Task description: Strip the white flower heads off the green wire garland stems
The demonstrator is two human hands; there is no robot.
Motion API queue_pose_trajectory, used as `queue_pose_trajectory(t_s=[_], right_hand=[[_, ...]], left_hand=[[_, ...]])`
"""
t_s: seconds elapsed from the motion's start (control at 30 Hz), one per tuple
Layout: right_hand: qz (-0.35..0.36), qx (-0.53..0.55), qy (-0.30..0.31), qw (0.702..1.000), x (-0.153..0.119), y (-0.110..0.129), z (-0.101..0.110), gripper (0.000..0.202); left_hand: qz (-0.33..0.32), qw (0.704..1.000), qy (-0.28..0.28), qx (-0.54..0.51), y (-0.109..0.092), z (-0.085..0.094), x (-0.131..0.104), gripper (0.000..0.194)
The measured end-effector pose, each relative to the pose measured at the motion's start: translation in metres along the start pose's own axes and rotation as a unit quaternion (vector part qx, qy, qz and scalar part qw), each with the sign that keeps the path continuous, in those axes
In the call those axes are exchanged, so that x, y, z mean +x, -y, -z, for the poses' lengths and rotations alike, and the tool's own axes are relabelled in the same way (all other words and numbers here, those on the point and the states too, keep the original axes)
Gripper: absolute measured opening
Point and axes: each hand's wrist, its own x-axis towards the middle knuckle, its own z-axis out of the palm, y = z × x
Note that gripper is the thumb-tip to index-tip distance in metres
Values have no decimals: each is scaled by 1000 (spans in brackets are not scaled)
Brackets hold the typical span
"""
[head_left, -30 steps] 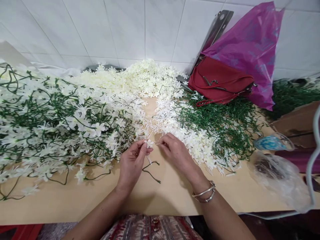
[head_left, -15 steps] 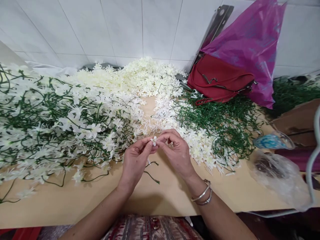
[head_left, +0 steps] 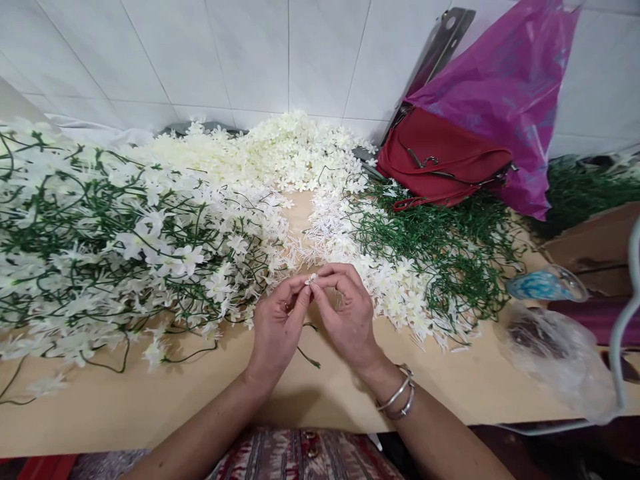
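Observation:
Between my fingertips is a small white artificial flower point(head_left: 311, 280), partly covered by the fingers. My left hand point(head_left: 279, 321) pinches it from the left. From the right, my right hand point(head_left: 349, 313) closes thumb and index finger on the same flower. Both hands are just above the tan tabletop point(head_left: 330, 393). Below them lies a loose green stem point(head_left: 309, 357). Finished-looking white flowers on green stems point(head_left: 160, 247) are heaped to the left, and cream blossoms point(head_left: 300, 150) lie behind the hands. White stamen pieces point(head_left: 325, 223) are scattered beyond my fingers.
Bare green stems point(head_left: 440, 247) are piled at the right, under a red bag point(head_left: 443, 157) and a purple plastic bag point(head_left: 520, 93). A clear bag point(head_left: 565, 360), a blue-patterned item point(head_left: 545, 285) and a curved white tube point(head_left: 620, 333) stand farther right. A tiled wall point(head_left: 255, 60) closes the back.
My hands have drawn closer together around the flower, and more of it is now hidden by my fingertips. The view has shifted slightly; the piles look unchanged.

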Motion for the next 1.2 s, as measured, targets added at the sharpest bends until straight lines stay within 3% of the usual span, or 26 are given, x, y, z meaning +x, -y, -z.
queue_pose_trajectory(t_s=[0.13,0.33,0.43,0.6,0.8,0.9,1.07,1.13,1.2], right_hand=[[30,-32,11,999,1,-1,1,13],[-39,46,31,998,1,-2,-2,10],[-55,60,11,997,0,-1,-4,10],[-18,44,-38,998,0,-1,-4,11],[-85,88,1,992,1,-3,-2,9],[-132,162,21,978,4,-8,-1,7],[-246,343,93,902,11,-21,4,23],[-238,354,104,898,13,-24,6,14],[-213,344,78,911,15,-26,9,9]], left_hand=[[-24,999,-11,33,1,2,-2,24],[-19,1000,-18,6,4,3,0,24],[12,999,-22,-45,6,0,1,26],[13,997,-20,-69,7,-4,0,25],[-32,999,-3,-32,4,-1,0,22],[-60,998,2,8,2,2,0,20],[-90,995,12,41,0,3,0,17],[-85,995,25,35,1,1,-1,19],[-72,997,28,20,0,2,-2,23]])
